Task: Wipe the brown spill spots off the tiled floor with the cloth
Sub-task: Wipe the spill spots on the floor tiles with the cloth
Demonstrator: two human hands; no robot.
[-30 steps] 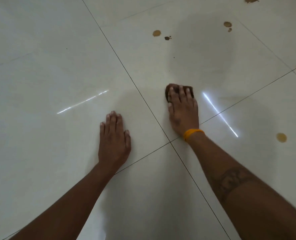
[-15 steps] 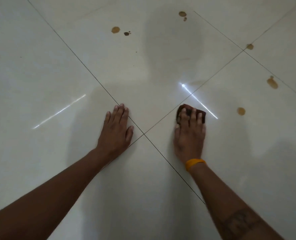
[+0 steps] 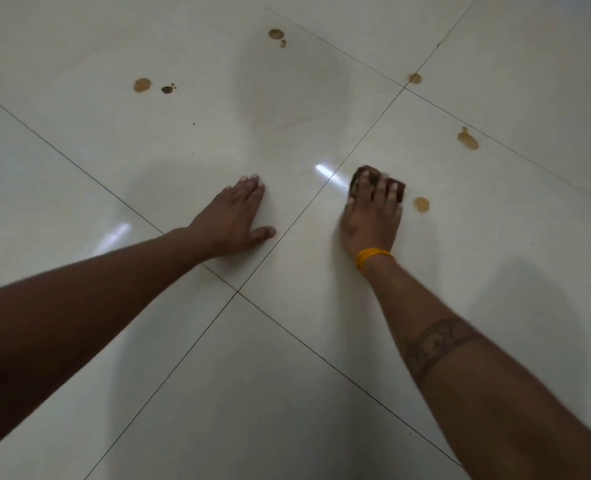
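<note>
1. Cloth (image 3: 363,174): mostly under the right hand (image 3: 370,220); only dark corners peek out past the fingers (image 3: 373,192), so its full shape can't be told.
2. Those fingers are smeared with motion blur, and whether they curl over the cloth or lie flat on it is unclear.
3. The floor (image 3: 287,393) under both palms is covered, left hand (image 3: 231,220) included.
4. Both arms run off the frame, left at the left edge, right at the bottom right corner.
5. Forearm tattoo (image 3: 439,341): a band, its pattern too soft to read.
6. Tiny dark speck (image 3: 193,124) on the tile: too small to identify.
</note>
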